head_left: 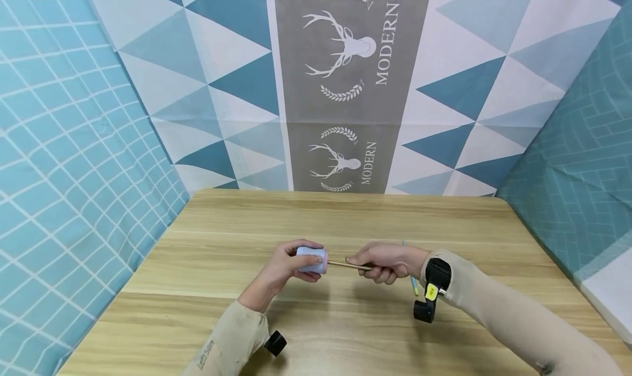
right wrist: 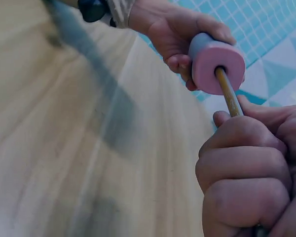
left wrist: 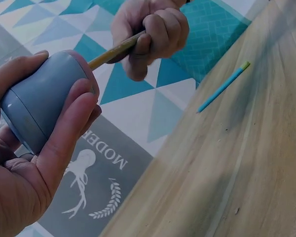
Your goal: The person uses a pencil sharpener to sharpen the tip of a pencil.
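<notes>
My left hand (head_left: 283,266) grips a blue-grey pencil sharpener (head_left: 310,251) with a pink front, thumb on one side and fingers on the other. A gold-coloured pencil (head_left: 340,264) runs from the hole in the pink face (right wrist: 204,74) to my right hand (head_left: 382,259). In the right wrist view, the right fingers curl tightly round the pencil, hiding its far part; its tip is out of sight inside the sharpener. Both hands hold these things above the wooden table.
A blue pencil (left wrist: 222,90) with a yellow-green end lies on the wooden table (head_left: 197,321), beyond and beside my right wrist. Patterned cloths hang behind the table and along both sides. A white surface (head_left: 609,293) stands at the right edge.
</notes>
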A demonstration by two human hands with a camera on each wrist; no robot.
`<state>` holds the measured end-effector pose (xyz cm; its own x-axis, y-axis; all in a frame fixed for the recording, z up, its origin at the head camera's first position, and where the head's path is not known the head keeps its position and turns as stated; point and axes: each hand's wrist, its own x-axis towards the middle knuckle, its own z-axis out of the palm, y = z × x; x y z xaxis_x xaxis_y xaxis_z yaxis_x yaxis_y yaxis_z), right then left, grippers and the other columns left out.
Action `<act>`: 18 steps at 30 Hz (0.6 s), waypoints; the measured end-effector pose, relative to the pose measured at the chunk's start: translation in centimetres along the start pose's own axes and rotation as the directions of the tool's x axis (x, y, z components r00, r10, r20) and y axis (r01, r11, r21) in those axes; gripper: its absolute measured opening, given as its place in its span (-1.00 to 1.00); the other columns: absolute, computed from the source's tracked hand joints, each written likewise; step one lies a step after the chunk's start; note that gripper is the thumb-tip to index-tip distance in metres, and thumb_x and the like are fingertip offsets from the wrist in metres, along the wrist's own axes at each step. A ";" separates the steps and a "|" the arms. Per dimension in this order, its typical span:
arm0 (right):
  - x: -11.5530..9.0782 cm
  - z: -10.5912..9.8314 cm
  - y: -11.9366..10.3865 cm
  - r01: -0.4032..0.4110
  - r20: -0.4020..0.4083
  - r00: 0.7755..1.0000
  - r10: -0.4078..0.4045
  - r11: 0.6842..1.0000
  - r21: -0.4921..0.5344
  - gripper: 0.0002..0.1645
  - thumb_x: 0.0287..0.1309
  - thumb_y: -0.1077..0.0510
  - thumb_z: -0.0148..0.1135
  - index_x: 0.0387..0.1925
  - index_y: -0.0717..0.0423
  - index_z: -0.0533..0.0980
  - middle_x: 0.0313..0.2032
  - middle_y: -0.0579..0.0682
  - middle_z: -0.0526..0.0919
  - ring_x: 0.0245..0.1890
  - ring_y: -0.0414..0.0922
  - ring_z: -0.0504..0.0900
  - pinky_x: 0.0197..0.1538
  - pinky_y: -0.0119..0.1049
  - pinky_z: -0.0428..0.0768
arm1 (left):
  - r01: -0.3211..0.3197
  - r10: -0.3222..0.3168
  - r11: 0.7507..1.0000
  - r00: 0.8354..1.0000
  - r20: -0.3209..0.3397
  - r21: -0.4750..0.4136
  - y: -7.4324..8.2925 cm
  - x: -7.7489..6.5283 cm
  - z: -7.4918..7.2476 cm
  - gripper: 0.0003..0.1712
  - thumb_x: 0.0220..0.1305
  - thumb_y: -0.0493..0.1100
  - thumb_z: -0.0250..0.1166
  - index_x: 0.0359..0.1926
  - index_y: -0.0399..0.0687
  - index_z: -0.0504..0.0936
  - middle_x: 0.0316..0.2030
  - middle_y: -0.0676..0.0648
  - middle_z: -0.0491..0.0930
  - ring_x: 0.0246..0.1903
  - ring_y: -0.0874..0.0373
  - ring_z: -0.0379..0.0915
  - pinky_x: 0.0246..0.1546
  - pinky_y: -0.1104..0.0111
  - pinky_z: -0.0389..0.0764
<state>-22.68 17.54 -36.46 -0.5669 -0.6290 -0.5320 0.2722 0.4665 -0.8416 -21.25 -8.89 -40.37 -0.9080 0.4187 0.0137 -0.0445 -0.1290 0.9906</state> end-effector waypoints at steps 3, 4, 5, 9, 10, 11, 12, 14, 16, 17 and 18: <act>-0.5 0.2 -0.3 0.115 -0.065 0.990 -0.121 0.989 -0.090 -0.50 0.48 -0.11 -0.01 -0.53 0.11 0.40 -0.75 -0.14 0.18 -0.79 -0.27 -0.01 -0.71 -0.43 -0.04 | 0.015 -0.015 1.000 1.000 -0.012 -0.010 0.1 0.1 -0.1 -0.55 0.16 -0.33 0.35 0.06 -0.50 0.57 -0.19 -0.33 0.52 -0.47 -0.06 0.66 -0.40 0.15 0.76; -0.8 0.3 -0.5 0.155 -0.096 0.981 -0.169 0.979 -0.134 -0.51 0.49 -0.11 -0.01 -0.47 0.15 0.43 -0.74 -0.12 0.24 -0.79 -0.26 0.02 -0.71 -0.43 -0.01 | 0.020 -0.020 1.000 1.000 -0.016 -0.015 0.2 0.1 -0.2 -0.56 0.16 -0.33 0.35 0.06 -0.48 0.58 -0.18 -0.33 0.51 -0.48 -0.05 0.66 -0.40 0.16 0.76; -1.1 0.4 -0.7 0.196 -0.131 0.966 -0.222 0.963 -0.183 -0.52 0.49 -0.11 -0.01 -0.40 0.18 0.46 -0.71 -0.09 0.31 -0.78 -0.25 0.06 -0.70 -0.43 0.03 | 0.022 -0.022 1.000 1.000 -0.017 -0.022 0.2 0.1 -0.2 -0.57 0.18 -0.33 0.35 0.06 -0.45 0.59 -0.17 -0.33 0.51 -0.48 -0.04 0.66 -0.39 0.16 0.76; -2.3 1.3 -1.1 0.354 -0.223 0.825 -0.520 0.782 -0.513 -0.70 0.45 -0.02 0.10 -0.18 0.16 0.53 -0.50 -0.07 0.55 -0.67 -0.25 0.31 -0.65 -0.39 0.33 | 0.023 -0.024 0.998 1.000 -0.016 -0.057 0.3 0.1 -0.5 -0.62 0.22 -0.31 0.32 0.06 -0.36 0.63 -0.16 -0.30 0.53 -0.48 0.00 0.67 -0.37 0.18 0.76; -2.5 1.6 -1.0 0.370 -0.210 0.766 -0.608 0.684 -0.629 -0.75 0.43 0.02 0.15 -0.16 0.14 0.54 -0.45 -0.09 0.58 -0.62 -0.27 0.39 -0.59 -0.39 0.42 | 0.020 -0.021 0.998 1.000 -0.015 -0.067 0.4 0.1 -0.6 -0.64 0.23 -0.31 0.31 0.05 -0.33 0.64 -0.17 -0.29 0.53 -0.48 0.01 0.67 -0.37 0.19 0.76; -2.5 1.9 -0.8 0.369 -0.175 0.695 -0.698 0.554 -0.746 -0.80 0.40 0.06 0.19 -0.16 0.13 0.55 -0.42 -0.11 0.59 -0.56 -0.27 0.44 -0.54 -0.39 0.49 | 0.015 -0.015 0.997 1.000 -0.010 -0.075 0.5 0.0 -0.6 -0.65 0.24 -0.31 0.31 0.05 -0.31 0.64 -0.17 -0.28 0.54 -0.48 0.01 0.67 -0.37 0.19 0.76; -2.5 2.2 -0.5 0.336 -0.119 0.616 -0.779 0.397 -0.854 -0.85 0.38 0.10 0.21 -0.17 0.11 0.56 -0.40 -0.12 0.59 -0.51 -0.27 0.49 -0.49 -0.40 0.54 | 0.009 -0.010 0.997 1.000 -0.008 -0.083 0.5 0.0 -0.7 -0.66 0.25 -0.31 0.30 0.04 -0.28 0.65 -0.18 -0.27 0.55 -0.48 0.02 0.67 -0.37 0.20 0.76; -2.1 2.6 0.2 0.210 0.026 0.458 -0.888 0.080 -0.974 -0.85 0.44 0.15 0.12 -0.21 0.14 0.55 -0.39 -0.11 0.57 -0.48 -0.25 0.50 -0.48 -0.44 0.56 | 0.006 -0.007 0.995 1.000 -0.012 -0.102 0.7 0.0 -0.8 -0.70 0.24 -0.32 0.29 0.01 -0.21 0.68 -0.20 -0.25 0.57 -0.50 0.03 0.67 -0.38 0.21 0.76; -1.4 2.9 0.8 0.050 0.166 0.311 -0.936 -0.159 -0.986 -0.76 0.50 0.17 0.01 -0.28 0.19 0.53 -0.43 -0.07 0.53 -0.50 -0.23 0.50 -0.50 -0.47 0.55 | 0.001 -0.003 0.993 1.000 -0.014 -0.121 0.8 -0.1 -0.8 -0.72 0.24 -0.32 0.29 -0.02 -0.15 0.70 -0.22 -0.24 0.59 -0.51 0.03 0.67 -0.39 0.22 0.76; -1.0 3.0 1.0 -0.014 0.218 0.254 -0.942 -0.229 -0.973 -0.70 0.54 0.16 -0.06 -0.31 0.20 0.51 -0.46 -0.05 0.48 -0.55 -0.21 0.46 -0.56 -0.48 0.51 | 0.003 -0.004 0.992 1.000 -0.012 -0.126 0.8 -0.1 -0.8 -0.74 0.24 -0.32 0.29 -0.04 -0.14 0.71 -0.22 -0.24 0.59 -0.51 0.03 0.67 -0.39 0.22 0.76; -0.7 3.0 1.2 -0.062 0.249 0.211 -0.945 -0.267 -0.962 -0.64 0.56 0.14 -0.12 -0.34 0.20 0.49 -0.49 -0.06 0.45 -0.58 -0.21 0.43 -0.60 -0.50 0.47 | 0.007 -0.008 0.991 1.000 -0.011 -0.131 0.8 0.0 -0.8 -0.75 0.25 -0.32 0.29 -0.05 -0.12 0.71 -0.23 -0.24 0.59 -0.51 0.04 0.67 -0.40 0.23 0.76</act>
<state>-19.62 16.61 -37.40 -0.1831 -0.7286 0.6601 -0.7851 0.5124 0.3479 -21.57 -9.70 -39.67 -0.9122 0.4097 0.0042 -0.1048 -0.2431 0.9643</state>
